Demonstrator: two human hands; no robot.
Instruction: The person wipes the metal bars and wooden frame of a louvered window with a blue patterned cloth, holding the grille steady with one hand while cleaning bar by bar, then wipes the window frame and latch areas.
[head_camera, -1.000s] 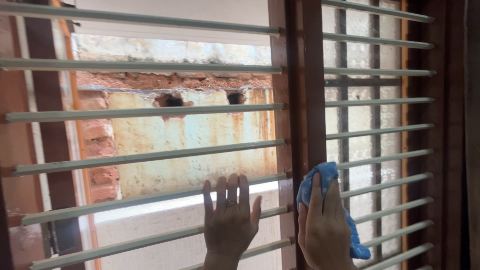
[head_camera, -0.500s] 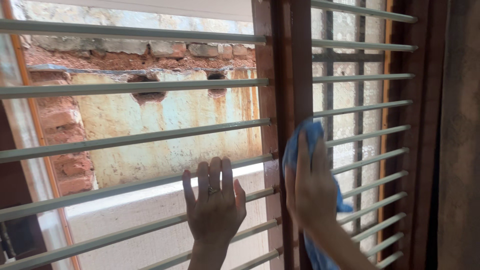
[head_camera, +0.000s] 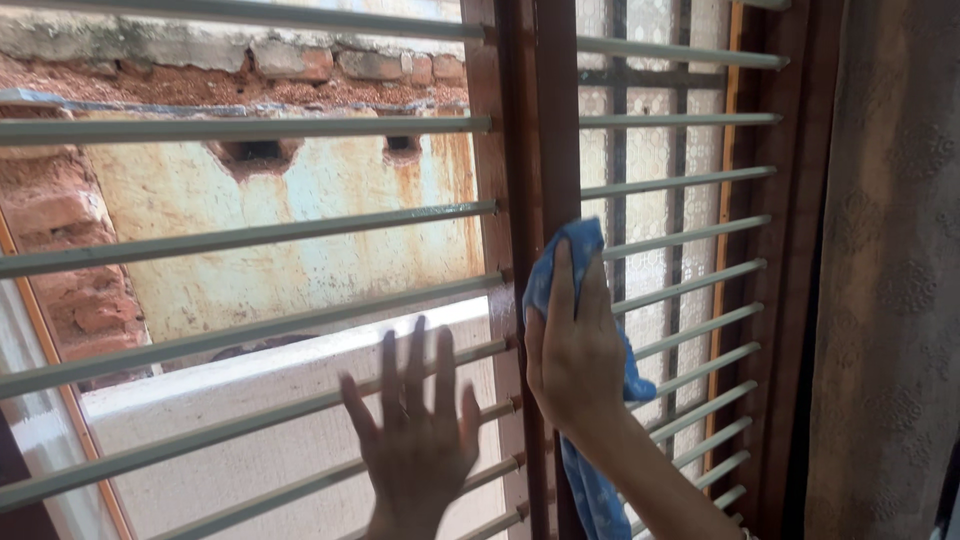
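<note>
My right hand (head_camera: 575, 350) presses a blue cloth (head_camera: 580, 260) flat against the brown wooden upright (head_camera: 535, 130) in the middle of a window frame. The cloth's tail hangs down below my wrist. My left hand (head_camera: 415, 435) rests open, fingers spread, against the grey horizontal window bars (head_camera: 250, 235) to the left of that upright. It holds nothing.
Grey bars (head_camera: 680, 180) also cross the right half of the window, with a patterned glass pane behind them. A beige curtain (head_camera: 890, 290) hangs at the far right. Outside stand a white ledge (head_camera: 250, 375) and a weathered brick wall (head_camera: 200, 70).
My right hand and the cloth have moved up along the wooden upright. My left hand has stayed flat on the bars. The view has shifted to the right.
</note>
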